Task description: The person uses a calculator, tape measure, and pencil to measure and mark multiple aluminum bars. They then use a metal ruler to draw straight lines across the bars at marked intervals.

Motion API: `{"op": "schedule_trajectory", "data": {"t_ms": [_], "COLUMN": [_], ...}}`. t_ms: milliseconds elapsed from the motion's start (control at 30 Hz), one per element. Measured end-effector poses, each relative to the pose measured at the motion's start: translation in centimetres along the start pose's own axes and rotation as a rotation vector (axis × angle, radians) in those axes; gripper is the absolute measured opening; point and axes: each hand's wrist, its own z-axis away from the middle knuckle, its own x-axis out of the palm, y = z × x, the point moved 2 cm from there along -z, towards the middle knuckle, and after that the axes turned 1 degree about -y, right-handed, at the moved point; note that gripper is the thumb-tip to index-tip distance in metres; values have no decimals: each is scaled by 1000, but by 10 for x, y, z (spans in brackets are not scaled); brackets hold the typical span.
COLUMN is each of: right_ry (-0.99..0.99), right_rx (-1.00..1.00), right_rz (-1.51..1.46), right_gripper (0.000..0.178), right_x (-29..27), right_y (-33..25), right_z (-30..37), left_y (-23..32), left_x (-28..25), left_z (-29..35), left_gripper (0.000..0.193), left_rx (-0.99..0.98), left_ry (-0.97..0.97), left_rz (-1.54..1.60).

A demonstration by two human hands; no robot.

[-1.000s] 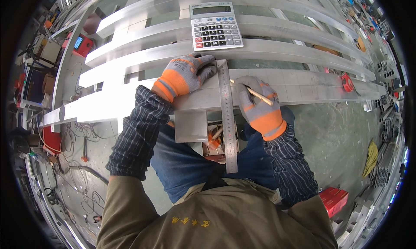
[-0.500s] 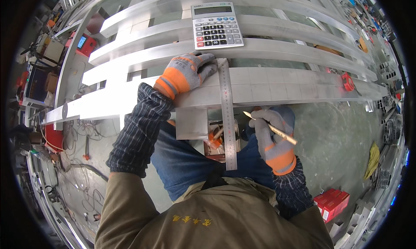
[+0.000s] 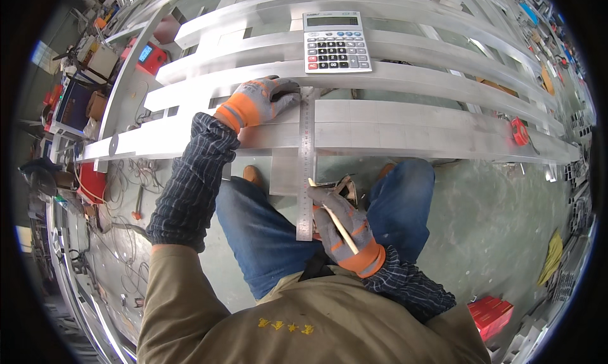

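Note:
My left hand (image 3: 256, 103), in a grey and orange glove, rests on a silver metal bar (image 3: 405, 126). Its fingers bend round at the far end of a long steel ruler (image 3: 305, 167), which lies across the bar and juts toward my lap. The exact grip at that end is partly hidden. In my gloved right hand (image 3: 347, 228) is a light wooden pencil (image 3: 341, 223), its tip close to the ruler's right edge below the bar. A flat silver metal piece (image 3: 285, 174) shows under the bar, left of the ruler.
A silver calculator (image 3: 337, 44) lies across the bars beyond my hands. Farther right, a red tape measure (image 3: 520, 132) sits on the bar. Red boxes (image 3: 491, 316) stand on the floor at lower right; a hammer (image 3: 138, 202) and cables lie at left.
My left hand and the ruler have slid left along the bar. My right hand has moved left with the pencil, from beside my right knee to the ruler.

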Motion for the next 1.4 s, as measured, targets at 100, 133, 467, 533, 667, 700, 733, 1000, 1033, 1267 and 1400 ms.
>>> {"op": "schedule_trajectory", "data": {"t_ms": [100,133,467,533,667,700,733,1000,1033,1267,1400], "right_ry": [-54,-45,277,276,245,257,272,282,303,308,327], "right_rx": [-21,-44,43,41,72,58,47,143,136,128,150], "right_rz": [70,117,131,106,113,127,144,68,81,56,-5], "right_gripper": [33,31,22,22,23,23,23,23,23,25,25], "right_x": [2,2,-55,-54,-51,-50,-49,-49,-48,-49,-48], "right_y": [-8,-7,11,24,41,44,47,49,45,51,50], "right_z": [-6,-9,-83,-102,-119,-120,-121,-115,-116,-115,-117], "left_y": [5,4,4,-4,1,2,2,-1,-1,1,-4], "left_x": [1,4,7,11,8,8,8,13,12,5,9], "left_z": [9,8,4,2,4,2,-1,0,0,2,1], "left_gripper": [53,56,54,54,54,56,59,59,59,49,44], "left_rx": [79,58,54,92,56,34,17,52,60,120,200], "left_ry": [79,45,32,58,36,5,-27,-28,-27,37,105], "left_rz": [0,-24,26,71,7,14,23,85,88,118,116]}}
